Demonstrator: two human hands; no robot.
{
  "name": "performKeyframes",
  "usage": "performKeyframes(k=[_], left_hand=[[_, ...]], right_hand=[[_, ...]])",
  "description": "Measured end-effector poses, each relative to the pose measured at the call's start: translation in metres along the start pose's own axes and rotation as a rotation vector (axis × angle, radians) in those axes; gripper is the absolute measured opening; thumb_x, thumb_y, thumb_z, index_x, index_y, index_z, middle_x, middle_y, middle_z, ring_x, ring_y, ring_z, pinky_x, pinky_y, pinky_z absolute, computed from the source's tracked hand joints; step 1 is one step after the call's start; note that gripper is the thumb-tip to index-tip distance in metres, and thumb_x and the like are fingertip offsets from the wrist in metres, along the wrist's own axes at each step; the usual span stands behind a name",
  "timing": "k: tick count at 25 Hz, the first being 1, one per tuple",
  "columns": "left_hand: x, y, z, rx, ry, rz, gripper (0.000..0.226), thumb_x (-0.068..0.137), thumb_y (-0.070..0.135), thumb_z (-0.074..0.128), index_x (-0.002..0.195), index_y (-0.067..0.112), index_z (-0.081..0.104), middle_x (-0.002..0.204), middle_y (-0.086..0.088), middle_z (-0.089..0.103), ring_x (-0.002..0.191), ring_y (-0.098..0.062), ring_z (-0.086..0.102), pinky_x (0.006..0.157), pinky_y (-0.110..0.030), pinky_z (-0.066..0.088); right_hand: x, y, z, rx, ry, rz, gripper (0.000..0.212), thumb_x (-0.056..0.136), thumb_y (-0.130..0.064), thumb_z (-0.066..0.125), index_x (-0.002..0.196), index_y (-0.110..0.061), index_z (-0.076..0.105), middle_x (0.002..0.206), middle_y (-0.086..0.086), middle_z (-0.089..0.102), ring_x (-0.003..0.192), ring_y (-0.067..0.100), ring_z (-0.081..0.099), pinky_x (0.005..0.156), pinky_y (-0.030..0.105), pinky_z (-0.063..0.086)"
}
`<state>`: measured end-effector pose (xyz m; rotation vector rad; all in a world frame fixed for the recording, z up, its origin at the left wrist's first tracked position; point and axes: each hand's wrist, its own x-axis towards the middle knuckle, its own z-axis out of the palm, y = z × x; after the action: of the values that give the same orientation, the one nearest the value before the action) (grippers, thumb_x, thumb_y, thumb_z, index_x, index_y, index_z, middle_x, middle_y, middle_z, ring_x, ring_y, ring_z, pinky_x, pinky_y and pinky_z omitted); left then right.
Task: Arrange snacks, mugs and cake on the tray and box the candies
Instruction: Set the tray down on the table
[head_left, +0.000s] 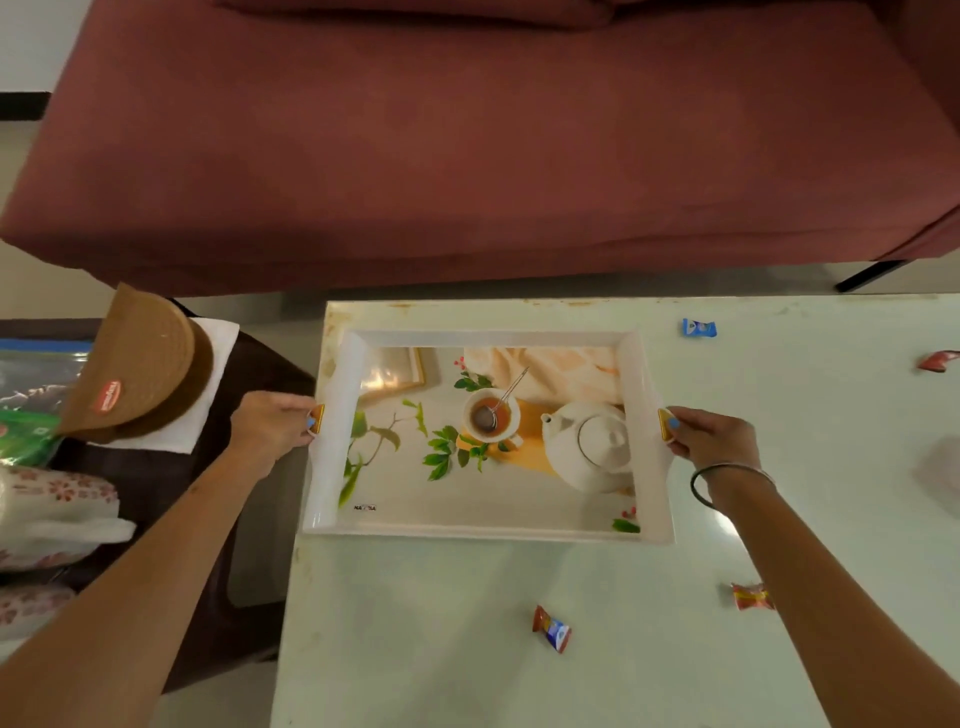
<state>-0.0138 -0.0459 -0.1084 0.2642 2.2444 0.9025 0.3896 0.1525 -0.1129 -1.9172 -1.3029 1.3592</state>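
Note:
A white tray (488, 531) printed with a teapot-and-cup picture lies at the far left of the white table (415, 649), with nothing on it. My left hand (270, 428) grips its left gold handle and my right hand (711, 436) grips its right one. Wrapped candies lie loose on the table: a blue one (699, 328) at the back, a red one (937, 360) at the far right, an orange one (752, 596) by my right forearm, and a red-and-blue one (551, 627) in front of the tray. A brown cake (140, 371) sits on white paper on the dark side stand.
On the left stand are floral mugs (52, 501), a green snack packet (23, 436) and a clear bag. A dark red sofa (467, 145) fills the space behind the table. A pale blurred object (943, 475) sits at the table's right edge.

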Motion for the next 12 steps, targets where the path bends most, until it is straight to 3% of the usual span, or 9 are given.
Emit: performKeyframes(k=[3, 7, 12], left_hand=[[-0.027, -0.02, 0.004, -0.012, 0.019, -0.013, 0.026, 0.076, 0.006, 0.07, 0.103, 0.002, 0.067, 0.105, -0.017, 0.068, 0.089, -0.028, 0.067, 0.084, -0.046, 0.055], [-0.046, -0.043, 0.014, 0.011, 0.082, -0.044, 0.03, 0.076, 0.005, 0.071, 0.105, 0.005, 0.067, 0.109, -0.016, 0.067, 0.095, -0.03, 0.066, 0.086, -0.048, 0.055], [-0.055, -0.058, 0.018, 0.019, 0.127, -0.05, 0.034, 0.074, 0.001, 0.072, 0.107, 0.006, 0.067, 0.111, -0.016, 0.067, 0.099, -0.03, 0.064, 0.09, -0.05, 0.053]], right_hand=[[0.002, 0.011, -0.011, -0.062, -0.072, -0.018, 0.022, 0.081, -0.006, 0.068, 0.103, -0.003, 0.07, 0.091, 0.01, 0.068, 0.076, 0.024, 0.064, 0.078, 0.026, 0.059], [0.002, 0.036, -0.012, -0.103, -0.113, 0.002, 0.022, 0.082, 0.0, 0.065, 0.103, -0.003, 0.07, 0.094, 0.012, 0.068, 0.079, 0.027, 0.065, 0.088, 0.036, 0.053], [0.003, 0.055, -0.01, -0.136, -0.112, 0.022, 0.021, 0.08, 0.0, 0.066, 0.099, -0.008, 0.072, 0.09, 0.008, 0.069, 0.071, 0.02, 0.067, 0.087, 0.036, 0.054]])
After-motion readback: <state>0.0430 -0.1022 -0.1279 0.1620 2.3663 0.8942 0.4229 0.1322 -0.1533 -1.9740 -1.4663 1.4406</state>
